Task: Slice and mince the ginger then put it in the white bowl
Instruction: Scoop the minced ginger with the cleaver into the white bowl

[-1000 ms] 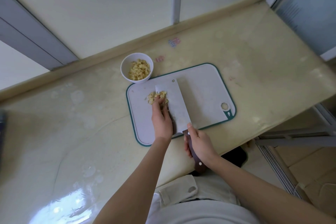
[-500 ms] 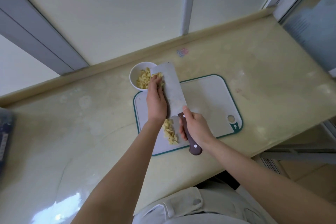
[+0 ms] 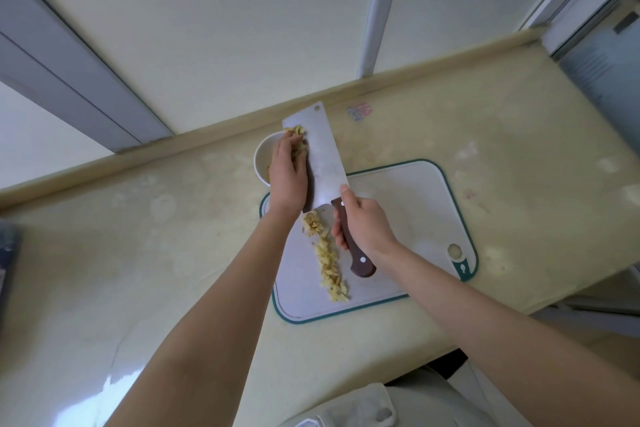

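Steel cleaver (image 3: 323,156) gripped by right hand (image 3: 365,222), flat left hand (image 3: 287,173) pressing ginger (image 3: 296,131) over bowl (image 3: 261,158)

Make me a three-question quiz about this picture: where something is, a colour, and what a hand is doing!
1. What colour is the cutting board edge? A) red B) green C) black
2. Where is the knife blade? A) over the bowl B) flat on the cutting board C) under the cutting board
3. What is the right hand doing? A) holding the bowl B) pointing C) gripping the knife handle

Answers: 1 B, a green band runs round the white board. 2 A, the blade hangs above the bowl's rim. 3 C, its fingers wrap the brown handle.
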A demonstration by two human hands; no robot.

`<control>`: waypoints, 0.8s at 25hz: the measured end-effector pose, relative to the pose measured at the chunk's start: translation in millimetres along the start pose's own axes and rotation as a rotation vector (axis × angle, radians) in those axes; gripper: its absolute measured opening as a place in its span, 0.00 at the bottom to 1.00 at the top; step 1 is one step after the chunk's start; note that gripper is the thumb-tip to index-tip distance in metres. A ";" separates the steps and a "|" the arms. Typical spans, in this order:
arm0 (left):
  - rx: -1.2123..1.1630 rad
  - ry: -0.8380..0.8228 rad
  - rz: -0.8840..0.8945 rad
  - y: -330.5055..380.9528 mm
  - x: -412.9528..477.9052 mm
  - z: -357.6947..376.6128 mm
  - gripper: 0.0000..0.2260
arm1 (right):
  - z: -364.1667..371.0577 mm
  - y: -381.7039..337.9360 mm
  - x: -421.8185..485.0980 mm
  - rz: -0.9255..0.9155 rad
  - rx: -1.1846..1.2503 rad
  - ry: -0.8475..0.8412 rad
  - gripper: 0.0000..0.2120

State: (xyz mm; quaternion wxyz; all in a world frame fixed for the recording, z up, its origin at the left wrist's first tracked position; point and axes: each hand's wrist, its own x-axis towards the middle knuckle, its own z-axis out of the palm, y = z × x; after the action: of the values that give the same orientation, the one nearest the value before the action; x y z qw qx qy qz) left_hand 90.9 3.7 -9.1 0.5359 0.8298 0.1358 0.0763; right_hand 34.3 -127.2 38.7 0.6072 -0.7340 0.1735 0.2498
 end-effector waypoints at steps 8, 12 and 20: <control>0.185 0.055 -0.021 -8.2 6.0 -12.4 0.17 | -9.4 3.7 1.2 0.016 0.010 0.022 0.23; 0.263 -0.031 0.170 5.2 0.0 -9.9 0.15 | -13.8 5.2 -2.2 0.019 -0.007 0.019 0.23; 0.556 -0.338 0.339 -2.6 -5.6 -2.5 0.22 | -17.4 3.9 -11.7 -0.006 -0.022 0.020 0.23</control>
State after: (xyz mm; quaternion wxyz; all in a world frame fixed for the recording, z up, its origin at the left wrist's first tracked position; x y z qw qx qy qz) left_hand 84.5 5.2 -10.3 0.2846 0.9553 -0.0784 -0.0141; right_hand 25.3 -145.6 44.8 0.5981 -0.7435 0.1749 0.2425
